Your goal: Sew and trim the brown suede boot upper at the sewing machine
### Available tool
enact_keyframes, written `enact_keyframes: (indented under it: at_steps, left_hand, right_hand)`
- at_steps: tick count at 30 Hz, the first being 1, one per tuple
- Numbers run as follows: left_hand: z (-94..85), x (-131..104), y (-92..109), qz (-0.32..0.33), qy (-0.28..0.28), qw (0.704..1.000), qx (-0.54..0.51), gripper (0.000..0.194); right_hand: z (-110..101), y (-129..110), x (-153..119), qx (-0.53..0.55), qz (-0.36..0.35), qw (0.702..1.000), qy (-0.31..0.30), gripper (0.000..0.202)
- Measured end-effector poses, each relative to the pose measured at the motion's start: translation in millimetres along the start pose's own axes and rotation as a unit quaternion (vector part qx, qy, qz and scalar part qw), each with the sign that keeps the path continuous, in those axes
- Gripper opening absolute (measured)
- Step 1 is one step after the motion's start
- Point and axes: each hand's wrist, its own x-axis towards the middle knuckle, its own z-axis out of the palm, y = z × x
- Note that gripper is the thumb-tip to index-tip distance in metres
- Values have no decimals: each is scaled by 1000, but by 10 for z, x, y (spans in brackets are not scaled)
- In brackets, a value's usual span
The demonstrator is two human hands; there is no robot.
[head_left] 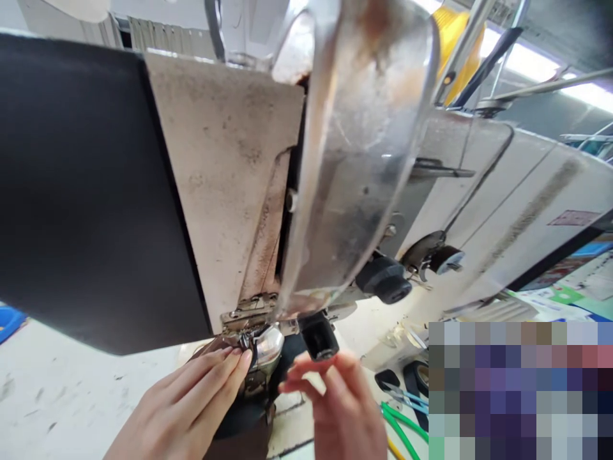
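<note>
Under the head of the sewing machine (479, 191), both hands work at the needle area. Left hand (191, 402) lies open, fingertips pressing dark fabric (244, 415) against the metal presser foot (265, 348). Right hand (342, 409) pinches closed beside it; whether it holds thread is unclear. Green-handled scissors (405, 425) lie on the white surface (57, 396).

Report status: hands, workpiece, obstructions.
Left hand fingertips at the presser foot area, on dark material. Right hand pinched just under a black knob; contents unclear. Clear guard of the sewing machine blocks the needle view.
</note>
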Motion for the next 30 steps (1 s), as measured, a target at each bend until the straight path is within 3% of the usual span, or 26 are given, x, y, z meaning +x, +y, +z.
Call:
enact_keyframes:
  at_steps: [4, 7, 10, 14, 20, 24, 30]
  left_hand:
    - [-59, 85, -7, -4, 15, 1000, -16, 39]
    - [-118, 167, -49, 18, 27, 999, -5, 37]
    - [-160, 212, -104, 34, 16, 999, -6, 36]
    - [-120, 104, -160, 33, -1, 999, -32, 38]
    - [40, -104, -155, -72, -10, 989, -125, 39]
    - [-1, 17, -86, -62, -26, 987, -147, 34]
    - [-83, 259, 56, -45, 4, 999, -20, 39]
  right_hand:
    - [37, -327, 481, 18, 81, 995, -56, 40]
    - [77, -310, 595, -22, 90, 994, -51, 34]
    - [23, -126, 553, -38, 76, 996, -20, 22]
    - [-151, 133, 494, -27, 67, 997, -29, 32]
    - [-314, 242, 453, -9, 123, 991, -43, 50]
    - [-283, 196, 380, -12, 98, 995, -17, 46]
    - [-236, 190, 335, -40, 97, 994, -17, 46]
